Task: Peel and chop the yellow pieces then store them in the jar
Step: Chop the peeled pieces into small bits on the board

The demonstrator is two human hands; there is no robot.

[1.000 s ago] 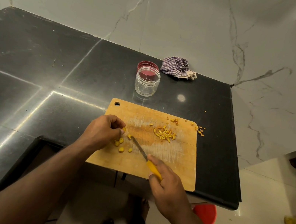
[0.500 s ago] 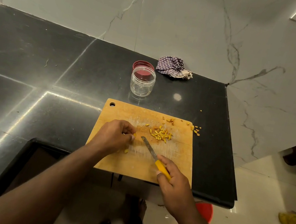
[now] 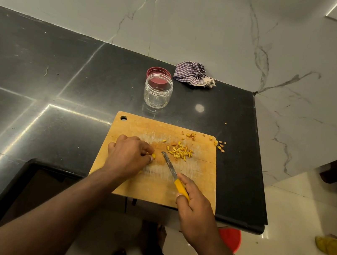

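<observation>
The left hand (image 3: 129, 155) is pinching a yellow piece (image 3: 153, 156) against the cutting board (image 3: 153, 189), fingers curled tight around it. The right hand (image 3: 193, 209) is gripping the knife (image 3: 174, 175) by its yellow handle, the blade pointing toward eleven o'clock, its tip just beside that piece. Chopped bits (image 3: 180, 152) are lying at one o'clock from it. The open jar (image 3: 157, 92) is standing beyond the board at twelve, its red lid (image 3: 158, 73) behind it.

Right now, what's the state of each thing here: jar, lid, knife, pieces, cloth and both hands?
Jar: open, upright, empty.
Lid: off, behind the jar.
Knife: held by right hand, tip on the board.
Chopped pile: on the board.
Yellow piece: pinched by left hand.
Cloth: crumpled.
</observation>
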